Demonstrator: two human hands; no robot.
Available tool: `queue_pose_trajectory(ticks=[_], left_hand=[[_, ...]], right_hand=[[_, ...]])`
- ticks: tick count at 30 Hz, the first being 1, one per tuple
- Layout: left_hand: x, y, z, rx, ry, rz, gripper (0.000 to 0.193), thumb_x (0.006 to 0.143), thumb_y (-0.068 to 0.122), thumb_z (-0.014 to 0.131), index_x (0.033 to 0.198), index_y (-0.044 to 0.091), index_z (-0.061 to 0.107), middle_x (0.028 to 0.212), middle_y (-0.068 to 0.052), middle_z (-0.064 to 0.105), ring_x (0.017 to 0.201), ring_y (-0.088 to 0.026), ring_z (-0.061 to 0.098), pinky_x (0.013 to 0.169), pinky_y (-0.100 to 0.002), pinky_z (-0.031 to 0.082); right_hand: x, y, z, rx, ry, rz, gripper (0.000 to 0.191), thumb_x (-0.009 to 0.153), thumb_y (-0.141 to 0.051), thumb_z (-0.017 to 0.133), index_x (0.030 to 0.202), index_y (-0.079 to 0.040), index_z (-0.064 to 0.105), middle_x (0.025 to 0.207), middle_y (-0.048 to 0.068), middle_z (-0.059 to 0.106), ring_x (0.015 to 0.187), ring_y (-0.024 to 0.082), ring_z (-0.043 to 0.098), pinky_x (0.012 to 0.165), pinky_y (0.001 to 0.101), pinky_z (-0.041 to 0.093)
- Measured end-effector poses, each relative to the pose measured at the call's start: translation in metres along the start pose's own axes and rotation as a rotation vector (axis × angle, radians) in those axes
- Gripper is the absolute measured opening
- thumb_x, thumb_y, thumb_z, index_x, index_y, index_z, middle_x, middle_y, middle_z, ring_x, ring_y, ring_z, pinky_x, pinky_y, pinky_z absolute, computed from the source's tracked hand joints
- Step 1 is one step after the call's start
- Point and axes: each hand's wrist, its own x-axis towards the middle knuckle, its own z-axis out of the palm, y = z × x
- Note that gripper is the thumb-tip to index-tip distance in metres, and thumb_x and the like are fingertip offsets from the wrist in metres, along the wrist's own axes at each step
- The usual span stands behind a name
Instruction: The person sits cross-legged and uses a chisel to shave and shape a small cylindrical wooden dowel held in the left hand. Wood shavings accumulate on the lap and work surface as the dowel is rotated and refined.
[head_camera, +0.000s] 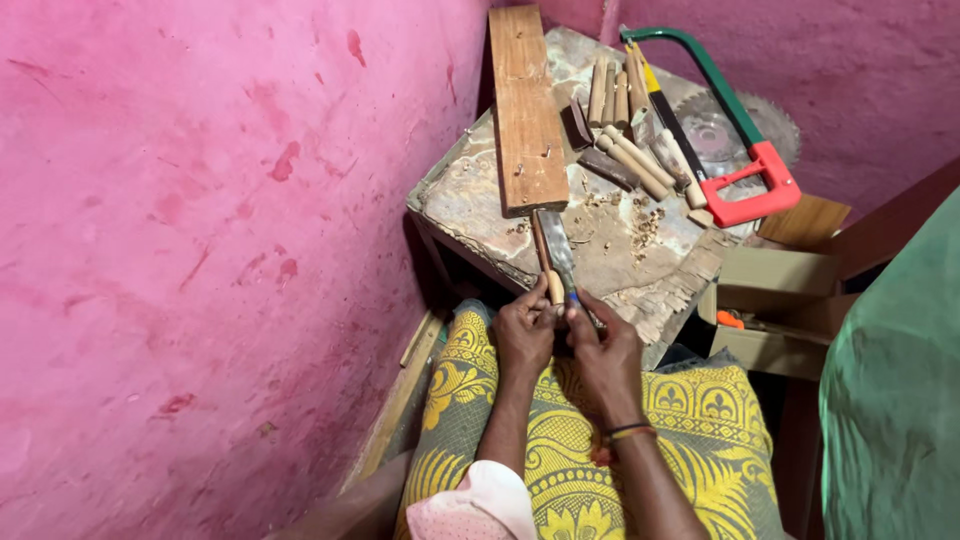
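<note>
Down at the near edge of the worn tabletop (470, 200), the left hand (524, 335) fingers grasp a small wooden peg (553, 288), while the right hand (604, 350) fingers clench a flat metal file (558, 250) against it. Behind lie a plank (526, 110), a green-and-red hacksaw (745, 150) and, to the right, an open brown cardboard box (775, 300).

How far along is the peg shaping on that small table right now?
Done, it seems: a row of wooden pegs lies beside the hacksaw, shavings scattered nearby. In hand: left hand holds a peg, right hand a flat file against it. What remains cannot be told.
</note>
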Motion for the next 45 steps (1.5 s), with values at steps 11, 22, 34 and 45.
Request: queue_pose_trajectory(ticks=[11,22,34,45], left_hand=[[0.0,-0.006,0.005,-0.116,-0.034,-0.01,0.053,0.091,-0.009,0.067,0.142,-0.001,0.058,0.09,-0.008,0.074,0.076,-0.01,0.071,0.069,-0.027,0.062],[-0.001,-0.003,0.004,-0.007,0.005,0.006,0.05,0.091,-0.006,0.069,0.14,0.001,0.062,0.097,-0.007,0.074,0.079,-0.01,0.067,0.069,-0.025,0.057],[-0.001,-0.006,0.004,-0.02,-0.016,-0.003,0.052,0.092,-0.005,0.068,0.142,0.006,0.061,0.092,-0.007,0.074,0.08,-0.008,0.063,0.073,-0.024,0.054],[-0.004,0.001,0.005,-0.022,0.022,-0.037,0.054,0.09,-0.007,0.067,0.142,0.005,0.06,0.084,-0.004,0.072,0.073,-0.008,0.068,0.066,-0.023,0.057]], right_hand=[[-0.015,0.013,-0.005,-0.006,0.006,0.049,0.044,0.095,-0.026,0.068,0.136,-0.011,0.07,0.089,0.019,0.08,0.07,0.017,0.062,0.064,0.0319,0.051],[-0.007,0.003,-0.003,0.054,0.044,-0.233,0.04,0.096,-0.022,0.067,0.129,0.0,0.07,0.105,0.015,0.079,0.092,0.014,0.072,0.079,0.0313,0.056],[0.003,0.005,-0.002,0.027,0.006,-0.034,0.044,0.094,-0.025,0.067,0.134,-0.005,0.068,0.074,0.005,0.074,0.061,0.009,0.059,0.056,0.0286,0.05],[-0.002,0.014,-0.006,0.064,0.004,-0.055,0.041,0.095,-0.024,0.069,0.133,-0.007,0.07,0.082,0.005,0.072,0.068,0.008,0.061,0.06,0.0276,0.05]])
